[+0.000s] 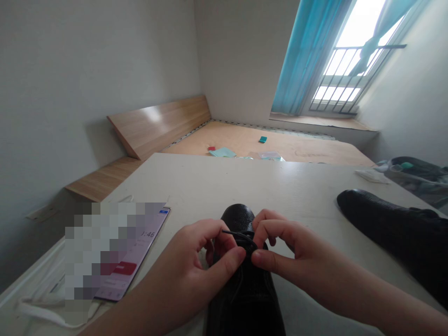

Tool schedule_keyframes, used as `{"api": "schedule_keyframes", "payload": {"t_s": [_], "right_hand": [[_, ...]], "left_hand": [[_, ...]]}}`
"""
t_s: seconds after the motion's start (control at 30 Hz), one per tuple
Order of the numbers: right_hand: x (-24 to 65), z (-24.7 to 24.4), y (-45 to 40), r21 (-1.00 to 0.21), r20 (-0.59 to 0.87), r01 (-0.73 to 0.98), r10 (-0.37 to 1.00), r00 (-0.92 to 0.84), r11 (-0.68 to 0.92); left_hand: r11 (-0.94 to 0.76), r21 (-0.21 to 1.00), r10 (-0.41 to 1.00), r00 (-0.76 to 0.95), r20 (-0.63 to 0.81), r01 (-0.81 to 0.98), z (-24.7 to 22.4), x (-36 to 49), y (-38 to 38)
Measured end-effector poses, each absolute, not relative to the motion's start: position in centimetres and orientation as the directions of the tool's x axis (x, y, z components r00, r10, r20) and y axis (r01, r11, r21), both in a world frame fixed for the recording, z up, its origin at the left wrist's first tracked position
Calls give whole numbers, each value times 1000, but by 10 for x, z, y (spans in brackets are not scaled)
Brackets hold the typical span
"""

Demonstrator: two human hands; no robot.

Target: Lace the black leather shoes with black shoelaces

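Observation:
A black leather shoe [238, 215] lies on the white table before me, its toe pointing away. Over its lacing, my left hand [213, 252] pinches the black shoelace [240, 236] between thumb and fingers from the left side. From the right, my right hand [280, 238] has thumb and forefinger closed on the same lace, close to the left fingertips. A thin loop of lace shows between the two hands. Part of the shoe's sides is hidden behind my hands. The matching black shoe [395, 228] rests on the table to the right, apart from my hands.
A phone [147, 252] with a lit screen lies at the left, partly blurred out, near a white strap [45, 312]. A small white packet [373, 176] sits at the table's far right. Beyond the white table [196, 182] is a bed [308, 147] with small items on it.

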State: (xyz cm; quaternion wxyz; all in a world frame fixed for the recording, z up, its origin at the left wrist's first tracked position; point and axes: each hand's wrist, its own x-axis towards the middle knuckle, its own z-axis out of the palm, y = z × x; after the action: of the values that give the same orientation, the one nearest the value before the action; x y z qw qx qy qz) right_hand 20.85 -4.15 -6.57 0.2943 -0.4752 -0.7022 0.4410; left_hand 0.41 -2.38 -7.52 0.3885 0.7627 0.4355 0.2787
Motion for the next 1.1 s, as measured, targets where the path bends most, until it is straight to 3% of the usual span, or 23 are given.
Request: {"api": "schedule_keyframes", "payload": {"t_s": [0.1,0.23,0.33,0.4,0.6,0.73,0.9,1.1], "right_hand": [[214,-62,-39,-784,151,488,880,-449,384],[218,-57,-39,-376,384,561,675,-631,738],[218,-56,-40,-144,445,578,575,-686,803],[217,-55,-41,-174,418,574,587,-693,801],[215,-53,-47,-431,324,588,726,-607,684],[211,-58,-50,-443,384,595,742,-550,671],[212,-58,-48,-425,356,610,743,-566,668],[219,-54,-44,-589,253,524,756,-604,616]], "left_hand": [[-211,883,874,485,-22,420,-74,3,-24],[-145,910,851,518,-85,388,-73,2,-22],[-138,918,843,530,-88,372,-73,2,-21],[-139,921,842,533,-83,363,-74,1,-21],[-167,921,845,532,-50,353,-73,3,-23],[-306,873,851,519,73,379,-73,7,-25],[-476,811,790,571,225,339,-73,9,-24],[-504,769,808,528,259,394,-77,10,-23]]}}
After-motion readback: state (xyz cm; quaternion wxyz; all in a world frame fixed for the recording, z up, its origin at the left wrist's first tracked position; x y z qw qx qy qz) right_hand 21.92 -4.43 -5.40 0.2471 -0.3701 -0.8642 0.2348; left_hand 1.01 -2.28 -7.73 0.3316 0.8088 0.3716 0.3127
